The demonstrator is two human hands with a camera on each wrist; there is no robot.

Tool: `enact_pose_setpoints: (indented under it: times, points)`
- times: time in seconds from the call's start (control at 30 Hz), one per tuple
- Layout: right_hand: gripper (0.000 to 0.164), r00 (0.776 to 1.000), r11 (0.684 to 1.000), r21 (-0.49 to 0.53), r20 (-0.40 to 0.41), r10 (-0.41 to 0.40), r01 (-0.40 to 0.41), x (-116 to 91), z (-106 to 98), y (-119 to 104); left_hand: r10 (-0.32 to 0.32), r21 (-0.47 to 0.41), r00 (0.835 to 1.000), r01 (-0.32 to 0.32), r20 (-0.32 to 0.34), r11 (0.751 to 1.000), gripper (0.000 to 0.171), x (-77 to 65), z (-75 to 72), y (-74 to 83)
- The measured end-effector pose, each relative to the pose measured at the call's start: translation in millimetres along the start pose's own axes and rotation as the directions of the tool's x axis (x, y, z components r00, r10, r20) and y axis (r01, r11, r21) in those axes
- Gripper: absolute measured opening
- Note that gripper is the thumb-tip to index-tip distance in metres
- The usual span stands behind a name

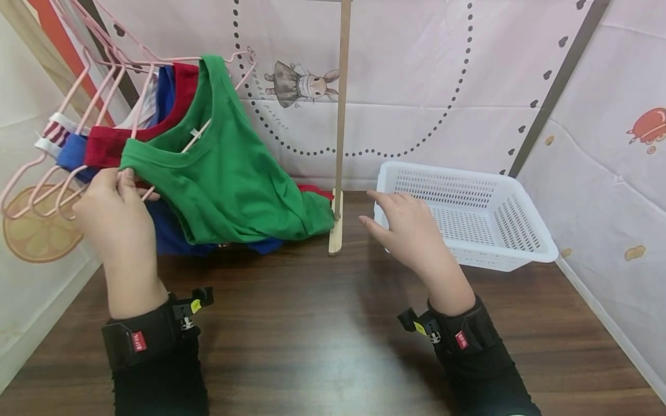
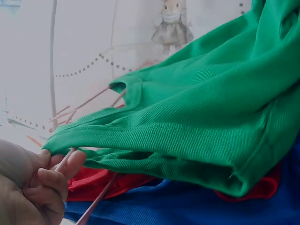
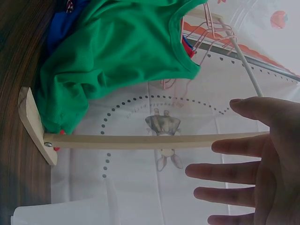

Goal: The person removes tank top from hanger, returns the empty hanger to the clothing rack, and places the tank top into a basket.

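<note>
My left hand [image 1: 118,216] pinches the near shoulder strap of a green sleeveless top [image 1: 244,179], thumb and forefinger on its edge. The top hangs from a pink hanger [image 1: 196,136] whose bar shows through the neck opening. In the left wrist view, a hanger rod passes between the fingers [image 2: 50,178] of that hand. Behind the green top hang a red garment [image 1: 106,144], a blue one [image 1: 75,155] and a striped one [image 1: 55,134] on other pink hangers. My right hand [image 1: 411,228] hovers empty with fingers spread [image 3: 225,172], overlapping the basket's left side in the head view.
A white perforated basket [image 1: 520,184] stands on the right of the dark wooden table [image 1: 312,335]. The rack's wooden post [image 1: 342,110] rises between garments and basket, its foot [image 1: 336,240] on the table. A printed cloth [image 1: 411,69] forms the back wall.
</note>
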State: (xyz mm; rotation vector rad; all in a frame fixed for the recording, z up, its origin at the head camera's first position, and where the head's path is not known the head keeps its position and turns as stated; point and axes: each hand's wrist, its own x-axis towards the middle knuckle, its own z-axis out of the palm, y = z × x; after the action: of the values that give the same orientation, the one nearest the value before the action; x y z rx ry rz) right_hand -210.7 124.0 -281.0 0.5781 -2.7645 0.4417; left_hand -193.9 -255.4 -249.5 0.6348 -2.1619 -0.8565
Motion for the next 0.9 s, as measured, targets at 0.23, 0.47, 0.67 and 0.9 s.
enact_pose_setpoints:
  times: [0.23,0.47,0.67,0.9]
  points:
    - [0.057,1.000,1.000,0.015,-0.002,0.004,-0.004,-0.3,-0.6,0.5,-0.005,-0.117,1.000,0.005,0.004,0.993,0.043,6.0,8.5,-7.6]
    - [0.056,1.000,0.999,0.034,-0.021,0.006,-0.005,0.7,-0.7,1.9,-0.018,-0.386,0.993,0.061,0.114,0.920,0.033,8.7,3.6,-9.7]
    - [0.054,0.998,0.998,0.066,-0.062,0.008,-0.004,-0.9,-4.0,2.5,-0.022,-0.694,0.984,0.141,0.178,0.706,0.026,9.0,-2.0,-11.6]
    - [0.053,0.994,0.996,0.089,-0.107,0.011,-0.002,-4.8,-10.9,2.2,-0.021,-0.816,0.963,0.238,0.268,0.527,0.025,11.2,-8.7,-18.6]
